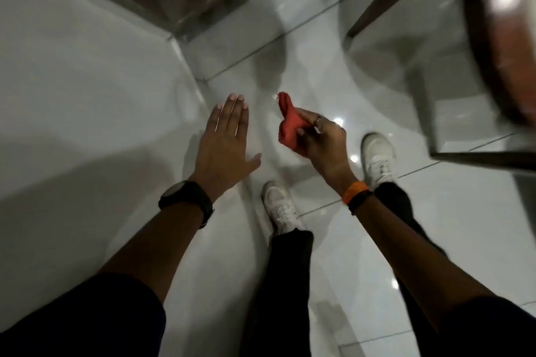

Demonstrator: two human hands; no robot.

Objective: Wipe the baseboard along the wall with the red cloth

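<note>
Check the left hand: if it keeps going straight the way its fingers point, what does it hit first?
Probably the wall. The left hand is open and flat, fingers aimed up and away along the wall's base; nothing lies between. Depth is unclear, so it could reach the floor by the corner instead.

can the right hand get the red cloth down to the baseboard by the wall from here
Probably yes. The right hand grips the red cloth in the air, and nothing lies between it and the baseboard. The open left hand hovers nearer the wall and may need to shift.
</note>
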